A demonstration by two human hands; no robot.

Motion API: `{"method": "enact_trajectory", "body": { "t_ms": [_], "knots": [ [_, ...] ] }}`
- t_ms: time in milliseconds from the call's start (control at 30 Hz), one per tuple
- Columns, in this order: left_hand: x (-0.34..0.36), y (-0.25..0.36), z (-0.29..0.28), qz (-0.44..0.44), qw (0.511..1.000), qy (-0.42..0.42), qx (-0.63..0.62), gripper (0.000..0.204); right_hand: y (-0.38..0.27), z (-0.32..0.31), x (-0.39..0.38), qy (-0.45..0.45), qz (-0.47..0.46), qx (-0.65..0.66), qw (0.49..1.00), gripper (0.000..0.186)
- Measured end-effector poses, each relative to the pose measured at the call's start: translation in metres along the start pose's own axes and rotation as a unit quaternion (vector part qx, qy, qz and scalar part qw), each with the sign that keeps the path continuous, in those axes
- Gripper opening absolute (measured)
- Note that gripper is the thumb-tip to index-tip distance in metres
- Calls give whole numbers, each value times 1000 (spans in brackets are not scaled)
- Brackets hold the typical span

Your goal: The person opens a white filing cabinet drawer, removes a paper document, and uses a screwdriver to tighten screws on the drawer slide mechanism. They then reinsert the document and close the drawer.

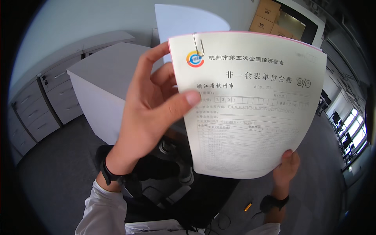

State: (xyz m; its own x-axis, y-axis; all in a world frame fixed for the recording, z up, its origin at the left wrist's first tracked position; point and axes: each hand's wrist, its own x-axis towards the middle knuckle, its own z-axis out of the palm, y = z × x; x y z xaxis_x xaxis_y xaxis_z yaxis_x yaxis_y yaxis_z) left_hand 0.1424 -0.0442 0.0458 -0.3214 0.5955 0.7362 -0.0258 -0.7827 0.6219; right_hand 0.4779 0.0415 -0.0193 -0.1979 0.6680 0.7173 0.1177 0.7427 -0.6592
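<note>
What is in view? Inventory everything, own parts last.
Printed papers: one stack, white, pink edge, centre
Paper clip: one, metallic, papers' top left
Pale sheet: one, bluish white, behind papers
Large block: one, pale grey, left
Drawer units: several, grey, left
Cardboard boxes: several, brown, top right
Windows: several, bright, far right
Furniture: several, dark, far right
Small object: one, yellow, floor
Dark items: uncounted, black, below papers
Wrist straps: two, black, one per wrist
Sleeves: two, white, below
Left hand: one, bare, papers' left
Right hand: one, bare, papers' right
</note>
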Motion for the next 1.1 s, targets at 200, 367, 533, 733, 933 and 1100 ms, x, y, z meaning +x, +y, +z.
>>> {"method": "enact_trajectory", "body": {
  "t_ms": [200, 367, 533, 733, 933, 1100],
  "knots": [
    [3, 50, -18, 66, 990, 35, 122, 45, -14, 58, -13, -111, -105, -39, 987, 33],
    [-18, 86, -60, 203, 926, 85, 306, 40, -35, 90, -15, -281, -41, -15, 959, 25],
    [-68, 101, -85, 160, 897, 141, 387, 39, -37, 93, -42, -304, 105, 130, 938, 35],
    [-115, 66, -65, -17, 956, 91, 279, 26, -27, 79, -56, -161, 205, 150, 954, 24],
    [-132, 20, -54, -123, 970, -59, 202, 19, -32, 54, -54, -62, 64, 50, 995, 14],
    [-144, -13, -55, -159, 964, -65, 201, 18, -33, 58, -55, -23, 69, 79, 994, 11]
  ]
}}
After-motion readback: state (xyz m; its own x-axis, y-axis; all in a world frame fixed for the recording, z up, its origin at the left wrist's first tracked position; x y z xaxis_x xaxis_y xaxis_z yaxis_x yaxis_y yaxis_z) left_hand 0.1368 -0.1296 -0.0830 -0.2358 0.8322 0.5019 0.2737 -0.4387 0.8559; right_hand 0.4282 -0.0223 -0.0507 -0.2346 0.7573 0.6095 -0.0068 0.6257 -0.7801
